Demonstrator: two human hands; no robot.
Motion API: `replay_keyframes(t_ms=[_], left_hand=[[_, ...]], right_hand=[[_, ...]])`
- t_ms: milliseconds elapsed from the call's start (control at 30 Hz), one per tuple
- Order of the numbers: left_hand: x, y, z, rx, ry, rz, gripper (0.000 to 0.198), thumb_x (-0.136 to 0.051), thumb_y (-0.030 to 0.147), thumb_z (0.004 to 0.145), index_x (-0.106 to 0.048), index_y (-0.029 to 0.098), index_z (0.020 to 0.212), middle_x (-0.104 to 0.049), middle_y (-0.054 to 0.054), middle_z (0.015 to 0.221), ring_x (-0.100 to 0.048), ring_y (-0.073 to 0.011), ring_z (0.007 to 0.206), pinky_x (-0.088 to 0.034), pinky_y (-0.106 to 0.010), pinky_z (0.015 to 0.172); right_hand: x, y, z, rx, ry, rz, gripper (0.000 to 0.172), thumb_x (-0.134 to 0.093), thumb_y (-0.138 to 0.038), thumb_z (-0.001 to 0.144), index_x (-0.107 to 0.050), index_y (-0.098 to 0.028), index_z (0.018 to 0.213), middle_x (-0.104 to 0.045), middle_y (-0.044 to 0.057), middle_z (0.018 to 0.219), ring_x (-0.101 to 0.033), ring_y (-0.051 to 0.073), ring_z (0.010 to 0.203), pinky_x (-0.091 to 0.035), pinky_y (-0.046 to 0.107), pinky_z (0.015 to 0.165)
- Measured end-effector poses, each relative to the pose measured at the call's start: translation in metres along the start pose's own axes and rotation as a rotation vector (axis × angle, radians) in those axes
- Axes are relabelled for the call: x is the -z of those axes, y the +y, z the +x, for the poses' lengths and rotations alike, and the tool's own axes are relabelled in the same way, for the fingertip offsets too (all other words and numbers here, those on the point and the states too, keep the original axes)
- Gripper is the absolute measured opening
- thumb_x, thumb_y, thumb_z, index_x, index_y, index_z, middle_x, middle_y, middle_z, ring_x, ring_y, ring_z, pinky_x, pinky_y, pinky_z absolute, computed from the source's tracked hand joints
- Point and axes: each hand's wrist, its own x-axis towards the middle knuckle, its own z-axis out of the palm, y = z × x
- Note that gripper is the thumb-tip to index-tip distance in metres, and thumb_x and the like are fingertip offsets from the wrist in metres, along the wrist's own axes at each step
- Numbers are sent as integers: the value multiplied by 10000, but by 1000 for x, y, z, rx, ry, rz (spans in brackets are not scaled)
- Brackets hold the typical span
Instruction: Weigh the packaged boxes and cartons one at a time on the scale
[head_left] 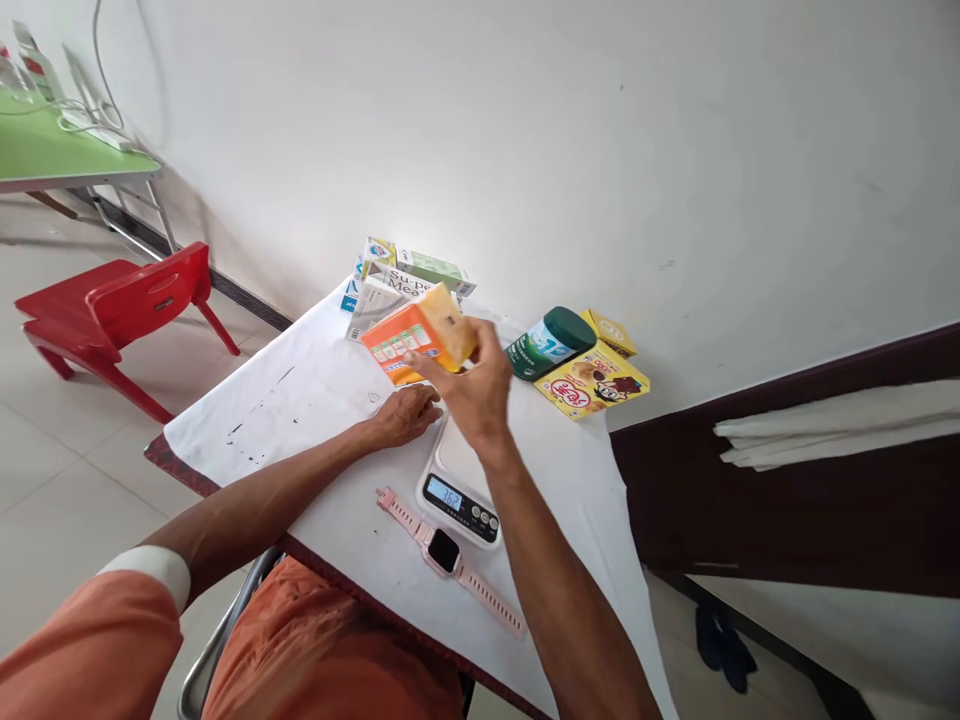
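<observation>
My right hand [484, 385] is closed around an orange and yellow box [409, 340], tilted and held above the far end of a white digital kitchen scale [461, 455]. The scale's lit display appears to read 362. Beside the scale's left edge, my left hand [409, 413] rests on the white cloth with its fingers curled in, and nothing shows in them. A pink smartwatch [442, 552] lies stretched out in front of the scale, its screen dark.
Several cartons [397, 280] stand at the table's back left. Back right are a dark green canister [551, 342] and yellow boxes [592, 380]. A white cloth [300, 420] covers the table, against a wall. Left are a red chair [150, 300] and a green table [67, 150].
</observation>
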Motion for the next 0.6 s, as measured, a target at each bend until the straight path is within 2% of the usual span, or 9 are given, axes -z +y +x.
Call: replay_keyframes(t_ms=[67,167,267,400,600], left_hand=[[4,3,-1,31,-47,18,170,-603,245,964,-710,165,1070,-731,-66,890,-706,-242,830,-578,-388,790],[9,8,-1,58,-82,46,166,-566,265,962,-697,183,1023,-724,-74,921,-693,-244,836,-555,-384,796],[12,13,0,77,-97,70,195,-556,306,969,-698,185,1026,-722,-84,950,-689,-243,860,-549,-386,827],[15,15,0,106,-103,92,244,-564,304,955,-702,184,1118,-737,-90,1004,-697,-238,901,-558,-387,862],[16,15,-1,110,-90,81,270,-560,334,951,-717,193,1120,-754,-91,1015,-699,-240,903,-576,-411,889]], right_hand=[[33,-5,-8,13,38,-19,571,-837,-579,706,-592,-261,1111,-727,37,1079,-685,232,918,-599,386,786],[76,-1,-27,-35,68,-98,576,-859,-566,700,-609,-264,1123,-729,51,1097,-697,250,920,-604,390,736],[103,15,-52,-124,80,-190,629,-889,-566,648,-629,-259,1131,-744,65,1102,-710,280,933,-609,410,730],[116,38,-77,-233,63,-255,663,-907,-583,617,-642,-251,1125,-761,69,1079,-718,294,931,-610,433,765],[120,55,-82,-181,1,-323,640,-894,-564,637,-659,-257,1147,-764,76,1130,-710,296,969,-600,437,803]])
